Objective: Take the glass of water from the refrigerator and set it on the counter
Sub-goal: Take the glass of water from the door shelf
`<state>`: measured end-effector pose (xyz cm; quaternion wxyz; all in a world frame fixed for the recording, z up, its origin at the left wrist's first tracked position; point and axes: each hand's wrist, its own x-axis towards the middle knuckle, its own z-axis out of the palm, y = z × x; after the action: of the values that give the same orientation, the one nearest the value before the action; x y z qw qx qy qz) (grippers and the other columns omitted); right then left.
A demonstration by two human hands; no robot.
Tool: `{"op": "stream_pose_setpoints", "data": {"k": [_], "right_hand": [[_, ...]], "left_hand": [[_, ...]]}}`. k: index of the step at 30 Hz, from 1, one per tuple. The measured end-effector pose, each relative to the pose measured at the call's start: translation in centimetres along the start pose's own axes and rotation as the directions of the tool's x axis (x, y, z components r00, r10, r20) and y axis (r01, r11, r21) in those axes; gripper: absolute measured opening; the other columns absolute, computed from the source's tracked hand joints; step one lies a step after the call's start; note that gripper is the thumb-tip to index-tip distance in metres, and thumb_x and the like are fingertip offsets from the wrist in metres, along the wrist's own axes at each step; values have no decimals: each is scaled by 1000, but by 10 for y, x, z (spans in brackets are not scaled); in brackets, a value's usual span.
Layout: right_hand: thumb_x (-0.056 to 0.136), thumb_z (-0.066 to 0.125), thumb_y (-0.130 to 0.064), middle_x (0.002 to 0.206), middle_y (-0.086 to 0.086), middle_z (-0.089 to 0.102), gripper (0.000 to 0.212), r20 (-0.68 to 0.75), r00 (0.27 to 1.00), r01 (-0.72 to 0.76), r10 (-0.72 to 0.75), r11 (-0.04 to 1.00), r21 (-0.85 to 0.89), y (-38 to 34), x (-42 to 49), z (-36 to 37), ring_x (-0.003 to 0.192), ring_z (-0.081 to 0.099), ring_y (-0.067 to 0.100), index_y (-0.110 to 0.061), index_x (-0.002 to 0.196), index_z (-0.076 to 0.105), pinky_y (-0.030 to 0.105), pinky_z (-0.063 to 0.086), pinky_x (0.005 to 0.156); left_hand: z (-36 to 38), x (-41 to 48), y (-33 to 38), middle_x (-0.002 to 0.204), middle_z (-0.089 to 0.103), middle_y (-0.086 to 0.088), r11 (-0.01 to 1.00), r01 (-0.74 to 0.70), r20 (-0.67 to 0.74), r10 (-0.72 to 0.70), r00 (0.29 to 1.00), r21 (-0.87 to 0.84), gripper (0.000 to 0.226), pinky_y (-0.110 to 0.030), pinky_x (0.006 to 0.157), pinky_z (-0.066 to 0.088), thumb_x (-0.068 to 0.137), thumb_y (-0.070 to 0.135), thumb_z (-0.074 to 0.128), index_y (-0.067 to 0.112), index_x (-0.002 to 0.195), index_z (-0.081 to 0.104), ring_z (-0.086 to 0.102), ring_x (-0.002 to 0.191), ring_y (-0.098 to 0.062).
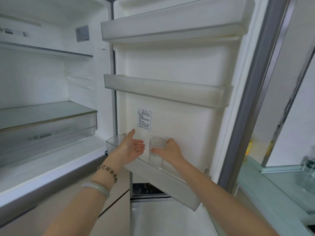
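Note:
The refrigerator stands open, its right door (pixel 179 68) swung toward me. A clear glass of water (pixel 157 143) stands upright in the lowest door bin (pixel 170 183). My right hand (pixel 169 151) is wrapped around the glass from the right, thumb across its front. My left hand (pixel 132 147), with a bead bracelet and a pale bangle on the wrist, hovers open just left of the glass, palm facing it, not touching. The pale green counter (pixel 265 189) lies at the right.
Two more door bins (pixel 167 90) sit above the glass, without contents I can see. The fridge interior (pixel 42 116) at left has bare shelves and a drawer. A clear glass jar (pixel 308 166) stands on the counter at far right. The door's metal edge (pixel 247 106) separates bin and counter.

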<state>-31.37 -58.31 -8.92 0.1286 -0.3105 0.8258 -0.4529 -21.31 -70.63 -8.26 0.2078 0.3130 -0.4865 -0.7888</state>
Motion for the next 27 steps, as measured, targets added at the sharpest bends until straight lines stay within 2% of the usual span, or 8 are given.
{"op": "stream_pose_setpoints", "data": {"k": [4,9,11,13,16,18,21,27], "right_hand": [[60,83,-36,111,2,65,68,56,998,-40,41,999,-2,3,1,10,98,60,15,-10,117,58,21,45,72],[74,78,-16,94,0,63,36,95,995,-35,35,999,7,3,2,13,84,55,10,-7,106,65,1,35,44],[73,79,-19,94,-1,62,34,66,997,-34,33,999,6,5,4,13,84,54,11,-11,102,63,6,37,44],[73,79,-19,86,-6,57,27,33,998,-44,44,999,-7,3,1,13,83,51,10,-18,84,54,12,37,46],[71,79,-21,81,-8,54,32,-9,999,-44,44,999,-4,3,2,9,74,51,7,-22,74,48,9,35,46],[69,80,-24,88,-5,55,31,-40,999,-29,28,999,-22,-1,0,4,79,52,10,-19,84,53,17,38,60],[66,82,-30,96,-3,54,54,-73,997,-4,1,999,-42,-10,0,-6,87,51,13,-10,109,58,22,38,71],[64,81,-28,77,-11,53,35,-57,992,113,-114,993,-19,-35,-20,-34,70,52,5,-17,84,55,17,37,53]], "left_hand": [[7,12,6,145,41,-29,980,105,80,-119,990,168,89,-43,111,35,94,64,32,-13,139,36,41,136,-38],[14,21,4,115,56,-21,949,129,145,-176,974,289,89,-42,94,46,91,70,26,-11,118,56,54,106,-33],[13,22,4,109,59,-20,945,139,154,-191,969,296,88,-40,86,49,91,70,26,-9,108,60,57,99,-32],[11,24,5,108,61,-20,946,153,169,-207,964,286,88,-39,80,50,90,71,27,-9,102,62,59,97,-32],[10,24,6,129,55,-26,954,148,195,-202,960,262,95,-42,98,47,90,72,25,-12,120,56,55,117,-36],[9,22,7,143,44,-29,960,150,209,-201,957,237,102,-43,111,36,89,74,24,-15,136,40,45,132,-38],[10,14,9,148,37,-32,969,160,195,-197,961,190,106,-43,116,31,87,75,28,-16,141,29,39,138,-39],[11,-11,9,137,49,-34,971,175,254,-212,944,161,109,-44,102,44,86,77,25,-19,137,34,51,125,-41]]}}
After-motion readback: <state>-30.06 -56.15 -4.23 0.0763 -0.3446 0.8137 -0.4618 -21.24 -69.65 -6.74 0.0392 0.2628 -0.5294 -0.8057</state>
